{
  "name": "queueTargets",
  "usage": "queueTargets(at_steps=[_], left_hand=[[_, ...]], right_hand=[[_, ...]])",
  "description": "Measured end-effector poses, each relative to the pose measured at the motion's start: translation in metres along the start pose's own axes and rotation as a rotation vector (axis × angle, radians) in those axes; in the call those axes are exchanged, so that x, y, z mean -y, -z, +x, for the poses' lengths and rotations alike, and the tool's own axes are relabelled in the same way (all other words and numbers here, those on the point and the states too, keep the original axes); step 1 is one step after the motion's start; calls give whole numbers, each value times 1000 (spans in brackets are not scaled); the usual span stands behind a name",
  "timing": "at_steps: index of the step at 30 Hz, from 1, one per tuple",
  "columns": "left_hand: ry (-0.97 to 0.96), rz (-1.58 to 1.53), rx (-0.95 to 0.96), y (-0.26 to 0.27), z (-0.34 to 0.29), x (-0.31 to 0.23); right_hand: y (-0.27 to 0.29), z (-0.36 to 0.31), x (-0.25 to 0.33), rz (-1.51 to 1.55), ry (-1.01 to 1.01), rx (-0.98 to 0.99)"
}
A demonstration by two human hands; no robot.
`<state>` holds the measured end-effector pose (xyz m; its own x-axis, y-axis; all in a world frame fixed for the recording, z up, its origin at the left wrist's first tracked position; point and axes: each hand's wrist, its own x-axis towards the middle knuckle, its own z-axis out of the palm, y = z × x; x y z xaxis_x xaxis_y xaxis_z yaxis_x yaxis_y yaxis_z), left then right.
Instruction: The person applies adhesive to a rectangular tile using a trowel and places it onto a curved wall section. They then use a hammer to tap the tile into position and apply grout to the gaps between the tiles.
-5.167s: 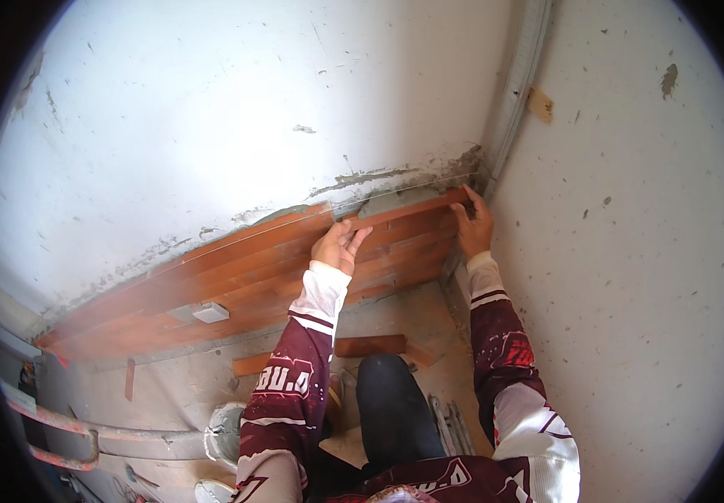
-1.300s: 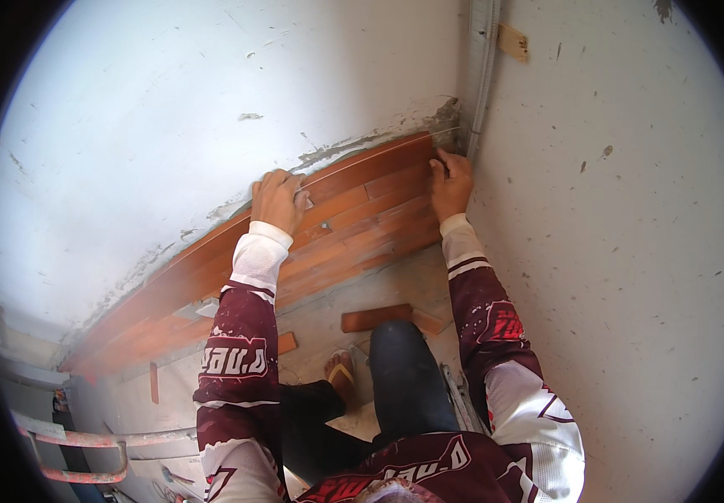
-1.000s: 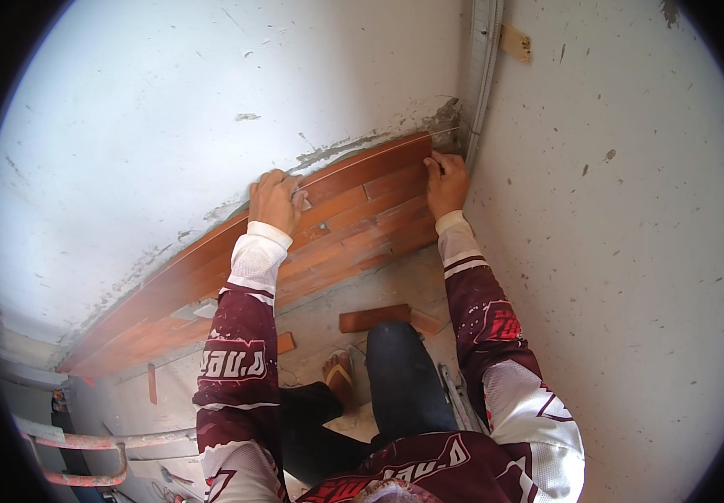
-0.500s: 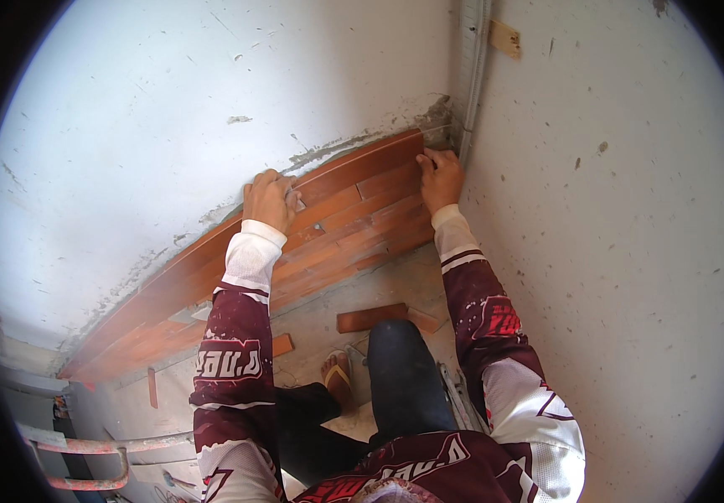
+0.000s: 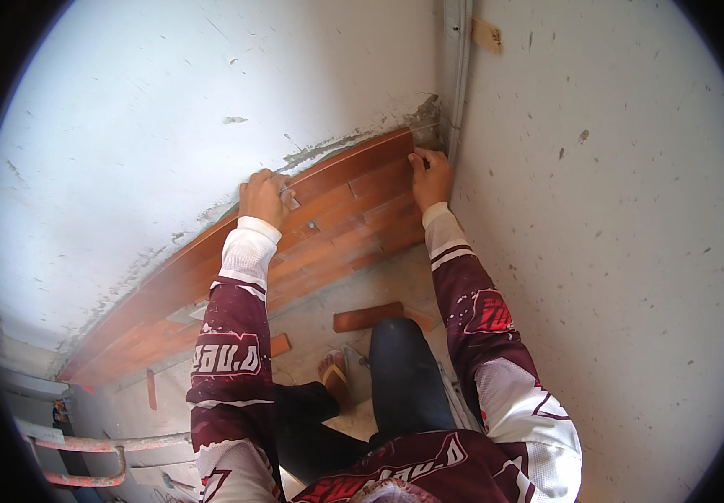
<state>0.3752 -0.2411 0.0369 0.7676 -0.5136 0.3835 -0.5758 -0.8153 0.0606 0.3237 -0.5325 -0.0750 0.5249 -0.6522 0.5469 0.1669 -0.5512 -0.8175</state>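
Observation:
Brick-red strip tiles (image 5: 368, 185) cover the lower part of the wall in staggered rows. Along their top runs a long reddish tile (image 5: 354, 163), ending close to the corner. My left hand (image 5: 263, 199) is closed over its upper edge, fingers curled at the top; a small pale piece (image 5: 292, 201) shows by the thumb, too little visible to name. At the tile's right end, my right hand (image 5: 433, 179) pinches the edge between thumb and fingers. A thin string stretches near that end, just above the hand.
Grey conduits (image 5: 460, 75) run up the corner beside a wooden block (image 5: 487, 36). On the floor lie a loose red tile (image 5: 368, 317) and smaller pieces (image 5: 280, 344). A rusty metal tube frame (image 5: 85, 444) stands at lower left. My sandalled foot (image 5: 334, 379) is below the tiles.
The view has shifted slightly, so the scene sits a little further left. Both hands stay at the same places on the top tile.

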Motion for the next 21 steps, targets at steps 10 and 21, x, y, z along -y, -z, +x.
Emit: queueTargets(at_steps=[10,21], left_hand=[[-28,-29,-27,4,-2,0],[-25,-2,-9,9,-2,-7]], right_hand=[[8,22,24,520,-450,141],[6,18,22,763,-630,93]])
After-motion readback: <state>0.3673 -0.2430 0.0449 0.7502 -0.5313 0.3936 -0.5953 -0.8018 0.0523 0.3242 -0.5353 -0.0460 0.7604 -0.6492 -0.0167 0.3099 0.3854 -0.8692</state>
